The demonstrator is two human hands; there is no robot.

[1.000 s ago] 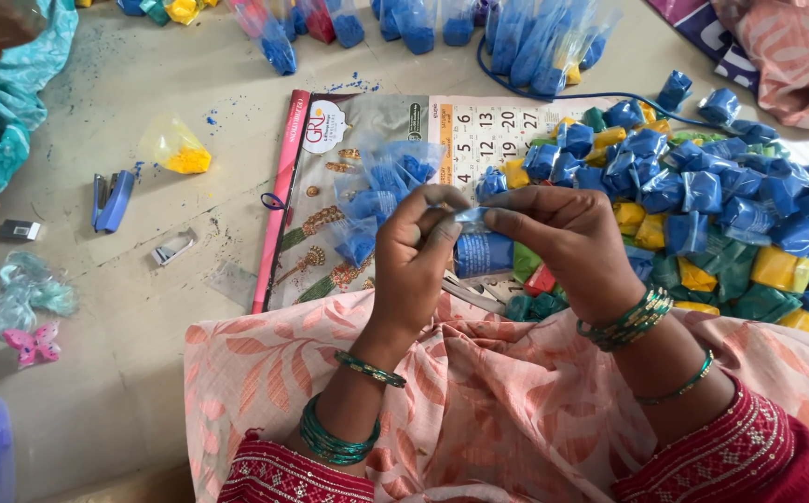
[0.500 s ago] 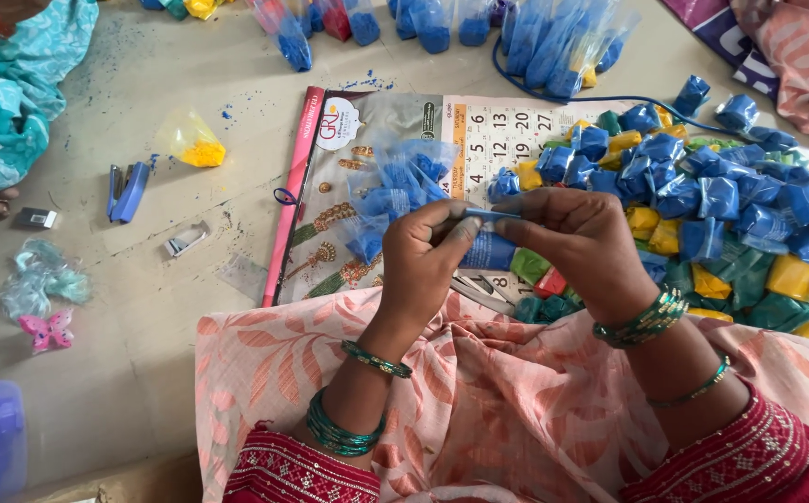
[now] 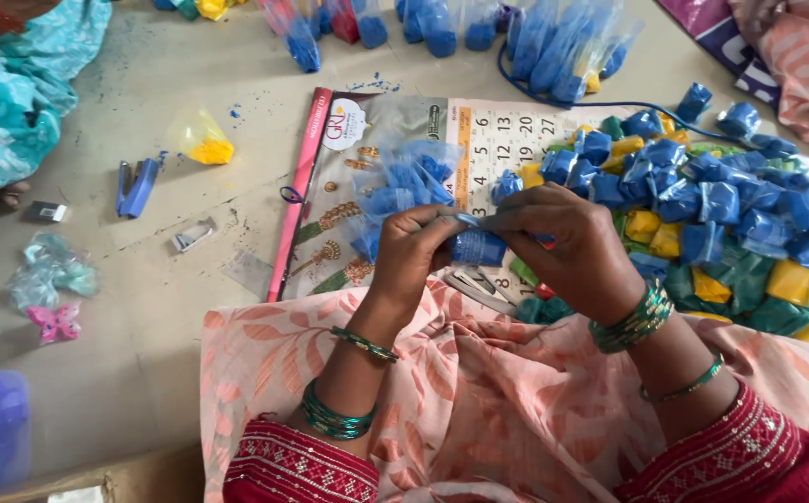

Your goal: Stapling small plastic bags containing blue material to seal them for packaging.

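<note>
My left hand [image 3: 411, 257] and my right hand [image 3: 568, 246] meet above my lap and pinch the folded top of a small plastic packet of blue powder [image 3: 477, 246]. The packet hangs between the fingertips of both hands. Under the hands lies a wall calendar [image 3: 404, 130] spread on the floor, with several empty-looking clear blue-tinted bags [image 3: 404, 182] on it. A metal stapler [image 3: 477, 287] lies on the calendar just below the packet.
A heap of folded blue, yellow and green powder packets [image 3: 721, 224] fills the right side. Filled bags [image 3: 554, 47] line the far edge. A blue stapler [image 3: 136, 188], a yellow powder bag [image 3: 201, 140] and a staple box [image 3: 47, 211] lie left. Another person's teal clothing [image 3: 13, 93] is at upper left.
Both hands stay together on the blue packet, with small finger movements at its top fold; the camera view has shifted slightly.
</note>
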